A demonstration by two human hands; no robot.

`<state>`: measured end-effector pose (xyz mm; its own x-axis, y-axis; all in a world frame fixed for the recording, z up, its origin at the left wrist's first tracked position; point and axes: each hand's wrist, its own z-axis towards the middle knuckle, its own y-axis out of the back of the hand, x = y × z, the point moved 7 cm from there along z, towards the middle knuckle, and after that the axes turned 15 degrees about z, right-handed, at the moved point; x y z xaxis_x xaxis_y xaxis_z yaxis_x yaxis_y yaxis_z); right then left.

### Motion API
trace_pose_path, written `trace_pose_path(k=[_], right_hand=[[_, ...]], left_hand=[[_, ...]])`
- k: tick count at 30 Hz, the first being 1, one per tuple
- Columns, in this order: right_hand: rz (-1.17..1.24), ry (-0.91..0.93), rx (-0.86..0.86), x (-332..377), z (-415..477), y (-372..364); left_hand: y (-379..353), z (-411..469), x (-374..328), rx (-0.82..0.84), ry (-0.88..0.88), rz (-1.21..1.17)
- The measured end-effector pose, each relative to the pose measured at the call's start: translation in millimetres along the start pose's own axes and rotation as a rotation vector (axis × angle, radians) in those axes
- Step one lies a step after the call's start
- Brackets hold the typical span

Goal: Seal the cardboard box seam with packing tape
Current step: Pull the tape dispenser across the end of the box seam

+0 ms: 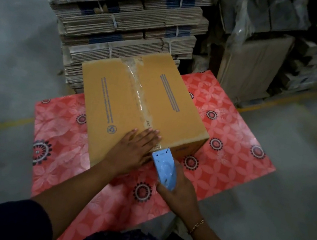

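A closed brown cardboard box (pixel 115 95) stands on a red flowered sheet. Clear packing tape (pixel 137 90) runs along its centre seam from the far edge to the near edge. My left hand (pixel 137 148) lies flat, fingers spread, on the box's near top edge, pressing where the tape ends. Just to its right, my right hand (pixel 180 191) grips a light blue tape dispenser (pixel 163 169). The dispenser's toothed blade touches the box's near face just below the top edge. The tape roll itself is hidden by my hand.
The red patterned sheet (pixel 235 137) covers the grey concrete floor (pixel 3 71) under the box. Directly behind the box rises a tall stack of strapped flat cartons (pixel 118 17). More boxes and wrapped goods (pixel 262 43) crowd the back right.
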<state>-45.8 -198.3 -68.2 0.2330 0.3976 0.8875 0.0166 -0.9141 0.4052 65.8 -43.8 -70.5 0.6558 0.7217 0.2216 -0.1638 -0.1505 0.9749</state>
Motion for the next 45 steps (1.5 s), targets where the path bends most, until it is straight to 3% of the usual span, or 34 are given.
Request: trace_pose_path(k=[14,24,33,37,39,42,45], right_hand=[[-0.068,-0.083,0.054,-5.1,-37.7,12.2],[-0.299,-0.126,0.087,11.0,-22.0,17.7],[-0.647,-0.345,0.471,73.1,60.8,16.7],[-0.730,-0.301,0.701,101.5,61.9,8.3],[-0.790,-0.363,0.752,89.3,50.7,15.0],[-1.091,-0.397,0.714,43.8,33.7,25.0],[-1.013,-0.194,0.571,11.2,26.2,13.7]], left_hand=[[5.5,4.1,-0.6,-0.041,0.037,0.004],[9.2,7.3,-4.0,-0.042,0.093,0.017],[9.6,7.7,-4.7,-0.053,0.084,0.003],[13.4,7.4,-4.0,-0.045,0.077,-0.005],[14.5,7.7,-4.0,-0.051,0.091,0.001],[12.0,8.2,-3.8,-0.054,0.099,-0.001],[11.0,8.7,-3.6,-0.058,0.101,0.017]])
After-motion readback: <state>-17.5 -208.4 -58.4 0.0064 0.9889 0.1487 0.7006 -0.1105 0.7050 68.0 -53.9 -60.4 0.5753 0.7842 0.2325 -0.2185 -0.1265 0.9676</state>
